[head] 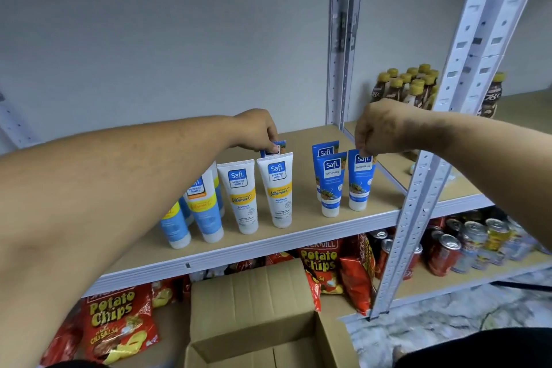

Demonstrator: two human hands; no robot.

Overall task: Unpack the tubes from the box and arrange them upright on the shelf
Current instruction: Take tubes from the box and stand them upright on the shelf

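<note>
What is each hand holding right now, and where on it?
Left hand pinches the top crimp of a blue tube behind the white ones; right hand pinches the top edge of the rightmost blue tube.

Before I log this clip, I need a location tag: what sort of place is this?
Probably a shop stockroom: metal shelving holds rows of tubes, with chip bags and drink cans stocked below, and an open cardboard box.
</note>
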